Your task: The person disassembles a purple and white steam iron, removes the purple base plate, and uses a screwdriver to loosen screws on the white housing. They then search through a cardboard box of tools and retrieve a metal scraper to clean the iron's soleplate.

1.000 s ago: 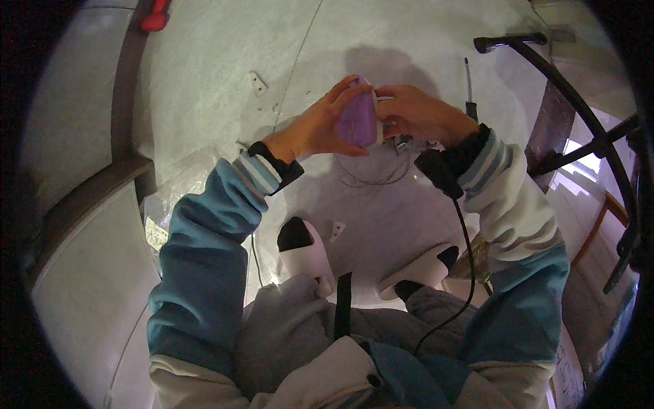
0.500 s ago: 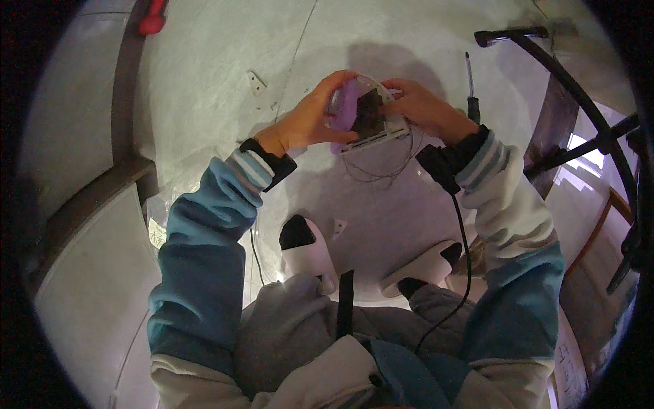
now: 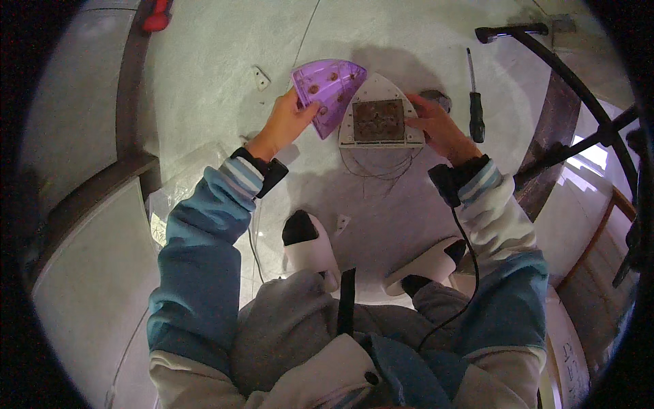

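Note:
My left hand grips a purple plastic cover, wedge-shaped with a curved edge and several brownish round spots on its inner side. Beside it, my right hand is closed on the right edge of a white plastic housing with a rounded far end. Set into the housing is a brown, stained rectangular part. Thin wires loop out from its near edge. The cover is apart from the housing, tilted up on its left.
A screwdriver lies on the pale floor to the right. Small white three-cornered pieces lie on the floor and near my slippers. A black metal frame stands at right; a red object is far left.
The purple cover has come away from the housing and moved left with my left hand. The housing now faces up with its brown inside in view, and my right hand has shifted slightly right.

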Motion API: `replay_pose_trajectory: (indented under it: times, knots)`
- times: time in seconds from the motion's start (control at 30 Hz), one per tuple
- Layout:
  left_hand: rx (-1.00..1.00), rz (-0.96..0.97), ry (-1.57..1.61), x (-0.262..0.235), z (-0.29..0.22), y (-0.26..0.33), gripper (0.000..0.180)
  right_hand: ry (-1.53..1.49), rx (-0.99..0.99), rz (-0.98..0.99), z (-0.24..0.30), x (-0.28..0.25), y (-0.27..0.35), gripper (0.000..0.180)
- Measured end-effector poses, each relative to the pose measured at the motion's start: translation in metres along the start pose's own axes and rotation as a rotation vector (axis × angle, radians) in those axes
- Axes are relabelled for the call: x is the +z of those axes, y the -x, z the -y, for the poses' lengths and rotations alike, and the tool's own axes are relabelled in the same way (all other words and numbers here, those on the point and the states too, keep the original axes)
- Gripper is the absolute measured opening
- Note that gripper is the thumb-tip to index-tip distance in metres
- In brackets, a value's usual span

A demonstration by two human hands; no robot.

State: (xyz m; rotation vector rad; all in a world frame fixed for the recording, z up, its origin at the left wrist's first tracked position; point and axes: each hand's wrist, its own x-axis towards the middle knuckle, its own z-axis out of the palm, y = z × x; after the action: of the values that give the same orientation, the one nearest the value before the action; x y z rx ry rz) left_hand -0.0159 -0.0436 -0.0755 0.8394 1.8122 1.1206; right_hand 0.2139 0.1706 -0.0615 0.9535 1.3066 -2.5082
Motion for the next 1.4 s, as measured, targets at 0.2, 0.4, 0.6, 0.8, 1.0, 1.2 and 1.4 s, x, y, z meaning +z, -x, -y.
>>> replay_pose_trajectory:
  times: [0.2, 0.4, 0.6, 0.8, 1.0, 1.2, 1.4]
  knots:
    - [-0.242, -0.136, 0.353, -0.005, -0.004, 0.002, 0.028, 0.091, -0.139, -0.018, -0.005, 0.001, 0.017, 0.052]
    - [-0.244, -0.159, 0.43, -0.022, -0.012, 0.015, 0.028, -0.124, -0.137, -0.062, -0.006, 0.005, 0.031, 0.052]
    - [-0.216, -0.225, 0.499, -0.046, -0.02, 0.034, 0.028, -0.103, -0.138, -0.115, -0.005, 0.011, 0.043, 0.054]
    - [-0.206, -0.29, 0.544, -0.053, -0.022, 0.046, 0.024, -0.043, -0.239, -0.123, -0.006, 0.014, 0.052, 0.054]
    - [-0.147, -0.279, 0.561, -0.053, -0.026, 0.05, 0.024, -0.09, -0.214, -0.085, -0.007, 0.01, 0.057, 0.054]
    - [-0.159, -0.329, 0.518, -0.054, -0.027, 0.047, 0.023, -0.153, -0.17, -0.135, -0.004, 0.012, 0.065, 0.054]
    - [-0.107, -0.316, 0.57, -0.05, -0.025, 0.039, 0.024, -0.193, -0.196, -0.181, -0.007, 0.022, 0.07, 0.055]
